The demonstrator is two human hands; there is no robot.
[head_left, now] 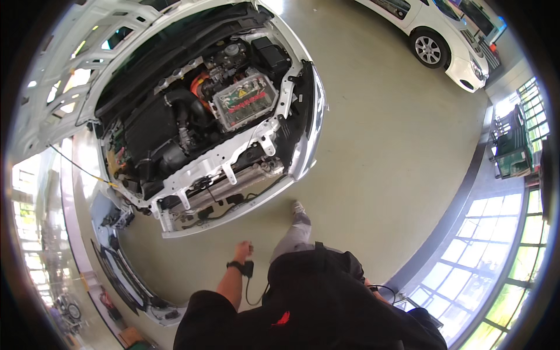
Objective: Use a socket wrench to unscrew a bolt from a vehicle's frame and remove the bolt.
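Observation:
My left hand (244, 251) hangs in the air in front of my body, its fingers loosely curled, with nothing visible in them. A black device is strapped round that wrist, and a thin cable runs from it toward my body. My right hand (368, 282) is low at my right side, mostly hidden by my black shirt; its fingers do not show. Ahead to the left stands a white car (169, 201) with its hood raised and its front bumper off. In the engine bay lies a box with a clear cover (245, 100) and orange cabling beside it.
A removed bumper (119, 274) lies on the floor at the left. A second white car (408, 23) is parked at the far right. A cart (513, 160) stands by the windows on the right. One of my feet (298, 207) points toward the open car.

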